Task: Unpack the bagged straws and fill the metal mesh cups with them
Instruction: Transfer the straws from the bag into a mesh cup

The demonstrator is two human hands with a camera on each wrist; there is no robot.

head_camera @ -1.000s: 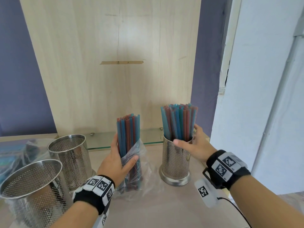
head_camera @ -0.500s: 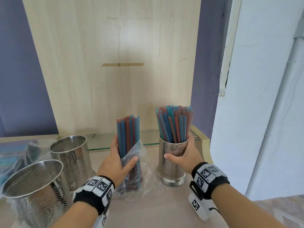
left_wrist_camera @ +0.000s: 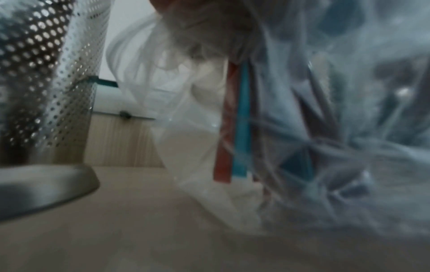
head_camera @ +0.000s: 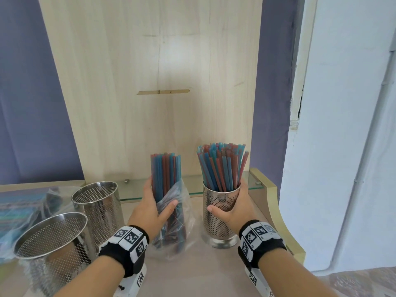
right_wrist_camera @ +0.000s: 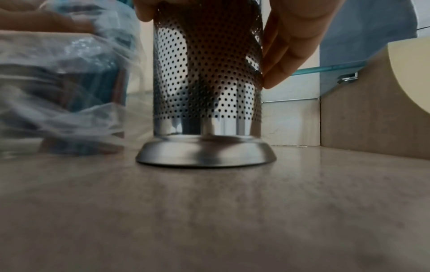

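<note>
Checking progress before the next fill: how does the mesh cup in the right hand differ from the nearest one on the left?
The right-hand cup is packed with straws; the nearest left cup holds none. The right hand grips the first; nothing touches the second. The first stands by the bagged straws, the second further left. Both are perforated metal.

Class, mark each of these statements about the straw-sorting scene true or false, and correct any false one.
1. The right hand grips a mesh cup full of straws. True.
2. The left hand holds a bundle of straws standing in a clear plastic bag. True.
3. All three mesh cups hold straws. False: the two cups at the left are empty.
4. The filled cup lies on its side. False: it stands upright on its base.
5. The straws are yellow and green. False: they are blue and red.
</note>
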